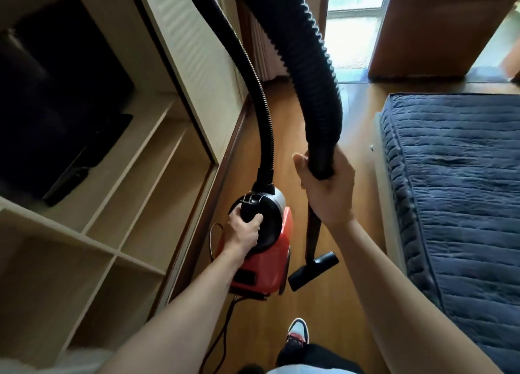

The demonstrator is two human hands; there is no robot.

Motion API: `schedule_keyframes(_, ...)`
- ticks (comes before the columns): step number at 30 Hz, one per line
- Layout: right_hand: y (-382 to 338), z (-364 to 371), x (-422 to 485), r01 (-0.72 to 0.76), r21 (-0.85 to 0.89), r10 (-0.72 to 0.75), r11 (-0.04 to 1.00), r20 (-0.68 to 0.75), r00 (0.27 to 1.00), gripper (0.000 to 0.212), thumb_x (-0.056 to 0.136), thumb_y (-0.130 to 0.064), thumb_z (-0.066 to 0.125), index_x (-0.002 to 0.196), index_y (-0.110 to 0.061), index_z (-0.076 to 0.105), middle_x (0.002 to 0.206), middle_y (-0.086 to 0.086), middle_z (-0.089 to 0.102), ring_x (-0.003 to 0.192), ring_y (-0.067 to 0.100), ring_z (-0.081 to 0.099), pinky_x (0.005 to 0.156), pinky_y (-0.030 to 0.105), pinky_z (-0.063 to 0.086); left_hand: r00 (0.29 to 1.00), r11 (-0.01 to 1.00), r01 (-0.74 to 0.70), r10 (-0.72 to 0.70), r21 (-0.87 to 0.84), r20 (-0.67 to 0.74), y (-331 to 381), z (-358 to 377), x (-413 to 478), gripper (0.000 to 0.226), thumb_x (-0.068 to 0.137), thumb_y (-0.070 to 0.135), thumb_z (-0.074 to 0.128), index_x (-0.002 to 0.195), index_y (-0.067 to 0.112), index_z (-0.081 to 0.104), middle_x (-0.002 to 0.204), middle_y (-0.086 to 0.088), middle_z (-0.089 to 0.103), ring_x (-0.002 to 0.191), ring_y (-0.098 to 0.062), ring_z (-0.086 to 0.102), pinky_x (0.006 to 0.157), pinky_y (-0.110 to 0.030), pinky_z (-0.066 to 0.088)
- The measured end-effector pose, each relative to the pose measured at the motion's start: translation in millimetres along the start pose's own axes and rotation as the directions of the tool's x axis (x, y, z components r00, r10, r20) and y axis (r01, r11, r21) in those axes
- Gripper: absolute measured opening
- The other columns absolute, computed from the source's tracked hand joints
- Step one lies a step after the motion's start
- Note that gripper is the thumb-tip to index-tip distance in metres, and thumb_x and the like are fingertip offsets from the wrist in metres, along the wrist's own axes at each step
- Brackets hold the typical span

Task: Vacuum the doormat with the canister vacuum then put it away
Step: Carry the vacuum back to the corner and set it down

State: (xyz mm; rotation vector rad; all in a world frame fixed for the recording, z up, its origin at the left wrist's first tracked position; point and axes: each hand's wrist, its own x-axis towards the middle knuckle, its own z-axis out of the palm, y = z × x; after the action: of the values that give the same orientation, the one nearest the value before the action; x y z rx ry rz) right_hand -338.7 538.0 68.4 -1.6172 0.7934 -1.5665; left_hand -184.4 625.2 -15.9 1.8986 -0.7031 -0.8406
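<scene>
A red canister vacuum (270, 250) hangs from the person's left hand (243, 230), whose fingers are curled round the black carrying handle (249, 205) on top of the body. It is low over the wooden floor (337, 331); whether it is fully lifted cannot be told. The right hand (329, 188) is clamped round the rigid end of the ribbed hose (309, 64), which loops up out of view above that grip. Below it hang the wand (313, 233) and floor nozzle (313, 271). A power cord (222, 331) trails back under the left wrist, near the person's shoe (298, 331). Open shelving (112, 233) stands outside the left grip, a blue quilted bed (455, 176) outside the right. No doormat can be made out for certain. This looks like a carry, and it would go best with both holds kept firm, the nozzle off the boards, the hose loop clear of the shelving, and the feet away from the loose cord.
</scene>
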Motion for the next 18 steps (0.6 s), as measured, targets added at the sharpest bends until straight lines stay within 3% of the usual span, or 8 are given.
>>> schedule_keyframes(4,23,3,63,0.021,-0.032,-0.023,0.999,-0.05,0.998,0.046,0.093,-0.048,0.069,0.086,-0.004,0.054,0.062,0.022,0.053,0.05,0.042,0.051,0.046,0.051,0.046,0.999,1.0,-0.012,0.013,-0.008,0.048,34,23,56,0.008,0.085,0.019,0.065,0.086,0.023,0.059,0.064,-0.002,0.057,0.05,-0.021,0.052,0.048,-0.029,0.045)
schedule_keyframes(8,49,6,115,0.039,-0.083,-0.044,0.996,-0.066,0.997,0.023,0.094,-0.036,0.071,0.093,-0.018,0.057,0.064,0.022,0.055,0.05,0.041,0.053,0.046,0.051,0.047,0.994,0.999,-0.017,0.02,-0.029,0.103,61,46,112,0.01,0.084,0.025,0.065,0.093,0.024,0.06,0.069,0.001,0.058,0.052,-0.016,0.052,0.054,-0.032,0.046)
schedule_keyframes(12,86,15,159,0.031,-0.139,-0.042,0.99,-0.076,0.996,0.025,0.094,-0.029,0.071,0.091,-0.009,0.056,0.064,0.023,0.056,0.051,0.042,0.054,0.046,0.053,0.047,0.991,0.996,-0.025,0.036,-0.086,0.128,78,69,170,0.012,0.09,0.016,0.064,0.086,0.025,0.058,0.07,0.002,0.055,0.054,-0.012,0.049,0.054,-0.029,0.043)
schedule_keyframes(18,154,42,240,-0.022,-0.199,0.003,0.98,-0.098,0.995,0.034,0.093,-0.051,0.067,0.09,-0.019,0.054,0.065,0.022,0.055,0.053,0.042,0.054,0.05,0.052,0.047,0.982,0.994,-0.013,0.033,-0.111,0.183,106,102,283,0.014,0.092,0.014,0.065,0.084,0.022,0.057,0.065,0.001,0.054,0.047,-0.01,0.047,0.044,-0.025,0.041)
